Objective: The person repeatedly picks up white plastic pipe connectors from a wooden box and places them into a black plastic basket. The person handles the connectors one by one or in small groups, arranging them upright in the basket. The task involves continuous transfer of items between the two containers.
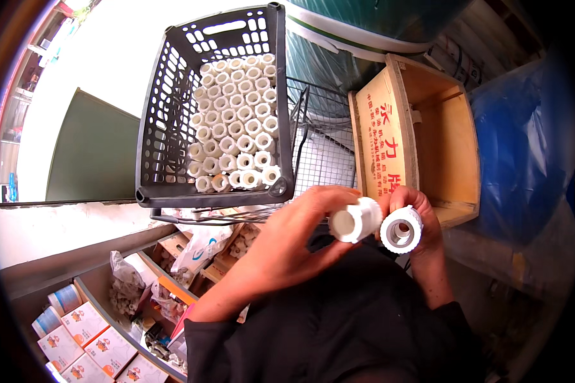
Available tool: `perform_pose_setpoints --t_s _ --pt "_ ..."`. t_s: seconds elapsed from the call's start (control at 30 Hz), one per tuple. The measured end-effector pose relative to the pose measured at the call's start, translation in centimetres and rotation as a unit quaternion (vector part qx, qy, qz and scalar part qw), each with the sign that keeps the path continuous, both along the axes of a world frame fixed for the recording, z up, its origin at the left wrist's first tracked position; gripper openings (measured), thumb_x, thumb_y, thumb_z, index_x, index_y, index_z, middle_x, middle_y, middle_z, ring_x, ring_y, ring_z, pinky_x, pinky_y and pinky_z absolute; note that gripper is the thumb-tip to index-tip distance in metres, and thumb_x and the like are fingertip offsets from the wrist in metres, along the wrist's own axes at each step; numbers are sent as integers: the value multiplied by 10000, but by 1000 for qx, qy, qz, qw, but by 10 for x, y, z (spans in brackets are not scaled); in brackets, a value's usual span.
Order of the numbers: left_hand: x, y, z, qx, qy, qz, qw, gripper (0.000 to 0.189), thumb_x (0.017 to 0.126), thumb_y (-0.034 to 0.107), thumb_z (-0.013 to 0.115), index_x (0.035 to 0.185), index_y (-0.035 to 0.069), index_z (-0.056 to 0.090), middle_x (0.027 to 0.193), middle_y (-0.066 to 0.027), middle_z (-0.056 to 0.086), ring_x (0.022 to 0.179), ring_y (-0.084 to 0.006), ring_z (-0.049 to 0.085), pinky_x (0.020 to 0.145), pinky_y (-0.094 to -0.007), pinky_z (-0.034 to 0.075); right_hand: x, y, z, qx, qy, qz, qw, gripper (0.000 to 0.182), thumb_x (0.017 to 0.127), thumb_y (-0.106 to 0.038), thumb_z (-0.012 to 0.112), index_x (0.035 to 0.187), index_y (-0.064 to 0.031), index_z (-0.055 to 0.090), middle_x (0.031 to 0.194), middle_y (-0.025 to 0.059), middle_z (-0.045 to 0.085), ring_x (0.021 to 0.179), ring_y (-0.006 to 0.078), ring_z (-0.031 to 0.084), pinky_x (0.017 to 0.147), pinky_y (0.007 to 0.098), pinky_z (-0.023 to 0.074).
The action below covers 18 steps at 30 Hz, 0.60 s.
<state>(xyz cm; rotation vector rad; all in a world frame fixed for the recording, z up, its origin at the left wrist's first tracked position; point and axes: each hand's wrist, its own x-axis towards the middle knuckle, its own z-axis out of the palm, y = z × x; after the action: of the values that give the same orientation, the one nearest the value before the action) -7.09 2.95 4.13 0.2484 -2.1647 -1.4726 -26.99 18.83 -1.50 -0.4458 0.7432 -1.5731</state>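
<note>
My left hand [287,234] holds a white plastic pipe fitting [355,220] between thumb and fingers, its open end turned to the left. Close beside it, my right hand [424,225] grips another white fitting [401,230] with a ribbed rim and a grey ring around its bore. Both fittings are in front of my dark clothing. Beyond my left hand stands a black plastic crate [211,198] with upright white pipe fittings [237,115] packed in rows, their open ends upward.
A wooden box [385,129] with red writing stands beyond my right hand, next to a wire basket [326,158]. Blue plastic wrapping [517,158] is at the right. Lower left are white cartons [108,349] and compartments with bagged fittings [124,292].
</note>
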Motion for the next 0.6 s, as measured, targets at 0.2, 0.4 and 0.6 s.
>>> perform_pose_setpoints --t_s 0.2,0.4,0.6 --pt "42 -38 4 63 31 43 997 496 796 -9 755 1218 -22 494 1241 -228 607 1136 -267 623 956 -371 511 -1 -5 -6 1 13 -23 1000 315 791 -268 814 920 -52 624 895 130 685 795 199 662 672 311 548" --pt "68 -78 13 47 -3 147 988 473 779 -50 749 1200 -16 535 1187 -158 653 1096 -200 647 948 -319 516 2 -6 -13 54 43 -61 996 446 742 -387 851 910 -64 594 867 113 667 742 159 636 621 264 520" --pt "77 -121 7 3 -132 184 974 345 795 20 726 1110 10 586 992 -101 693 905 -157 691 835 -314 553 7 -14 -17 70 49 -65 994 459 747 -398 847 918 -63 584 892 111 665 753 154 637 627 263 523"
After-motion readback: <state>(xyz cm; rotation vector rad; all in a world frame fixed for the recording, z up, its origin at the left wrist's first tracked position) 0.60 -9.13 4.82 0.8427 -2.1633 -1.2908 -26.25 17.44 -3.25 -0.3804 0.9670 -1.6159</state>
